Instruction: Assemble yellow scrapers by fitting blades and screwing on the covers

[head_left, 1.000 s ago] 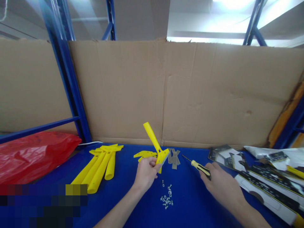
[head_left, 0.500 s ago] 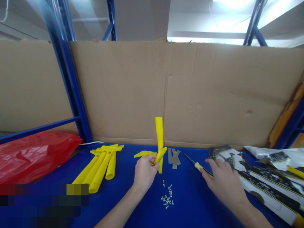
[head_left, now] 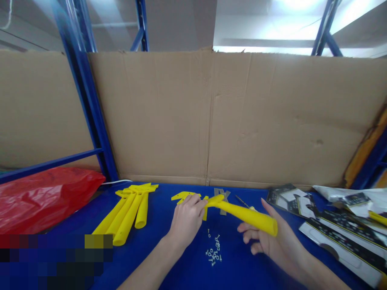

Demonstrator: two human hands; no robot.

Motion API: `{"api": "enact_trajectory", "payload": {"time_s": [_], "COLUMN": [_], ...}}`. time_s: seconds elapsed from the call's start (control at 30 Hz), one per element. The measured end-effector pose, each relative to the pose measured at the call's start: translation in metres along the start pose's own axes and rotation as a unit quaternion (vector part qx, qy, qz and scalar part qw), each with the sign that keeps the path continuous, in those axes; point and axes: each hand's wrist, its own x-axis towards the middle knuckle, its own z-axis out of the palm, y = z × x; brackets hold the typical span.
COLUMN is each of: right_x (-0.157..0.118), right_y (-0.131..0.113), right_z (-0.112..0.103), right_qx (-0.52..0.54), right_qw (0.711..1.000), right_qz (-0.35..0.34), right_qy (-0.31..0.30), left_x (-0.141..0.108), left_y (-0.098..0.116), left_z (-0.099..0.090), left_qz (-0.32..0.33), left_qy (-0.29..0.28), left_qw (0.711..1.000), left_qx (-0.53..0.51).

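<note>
My left hand (head_left: 188,213) is closed on the flat head end of a yellow plastic scraper-like handle (head_left: 248,216). Its hollow round grip points right and slightly down, across the palm side of my right hand (head_left: 273,245). That hand is open, fingers apart; whether it touches the grip I cannot tell. Behind the grip lies a screwdriver (head_left: 242,201), its handle mostly hidden. Flat yellow pieces (head_left: 181,196) rest just beyond my left hand, and thin metal blades (head_left: 223,210) lie partly covered by the held handle. Small screws and nuts (head_left: 214,253) are scattered nearer me.
Several more yellow handles (head_left: 128,209) are piled at left, beside a red plastic bag (head_left: 48,197). Black-and-white printed cards (head_left: 341,241) cover the right side. A cardboard sheet (head_left: 169,121) and blue rack posts (head_left: 93,104) stand behind the blue table (head_left: 163,278).
The held yellow handle has swung from upright to pointing right. My right hand has let go of the screwdriver, turned palm inward and come to the handle's grip end.
</note>
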Motion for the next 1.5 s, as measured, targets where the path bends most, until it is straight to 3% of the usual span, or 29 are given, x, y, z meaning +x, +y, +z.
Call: {"api": "enact_trajectory", "payload": {"time_s": [0.1, 0.23, 0.47, 0.67, 0.87, 0.97, 1.3, 1.5], "right_x": [-0.004, -0.003, 0.005, 0.011, 0.010, 0.009, 0.008, 0.006], "right_y": [-0.001, 0.006, 0.017, 0.019, 0.018, 0.018, 0.018, 0.017], "right_z": [-0.001, -0.005, -0.009, -0.008, -0.007, -0.006, -0.005, -0.003], "right_qx": [0.006, -0.064, -0.198, -0.279, -0.298, -0.301, -0.314, -0.313], "right_qw": [1.000, 0.998, 0.979, 0.956, 0.951, 0.950, 0.945, 0.946], "right_qz": [0.019, 0.001, -0.041, -0.090, -0.085, -0.082, -0.080, -0.077], "right_qy": [-0.012, -0.018, -0.006, 0.004, 0.019, 0.025, 0.037, 0.025], "left_x": [-0.001, -0.001, 0.001, 0.002, 0.005, 0.005, 0.003, 0.002], "left_y": [0.004, 0.007, 0.006, 0.012, 0.012, 0.009, 0.004, 0.004], "left_z": [-0.003, -0.008, -0.012, -0.018, -0.035, -0.038, -0.026, -0.024], "left_qz": [0.056, 0.094, 0.097, 0.085, 0.028, 0.014, -0.018, 0.005], "left_qy": [0.009, -0.003, -0.055, -0.086, -0.259, -0.300, -0.294, -0.300], "left_qw": [0.998, 0.994, 0.993, 0.992, 0.954, 0.936, 0.936, 0.936], "left_qx": [0.037, 0.058, 0.037, -0.042, -0.151, -0.184, -0.194, -0.184]}}
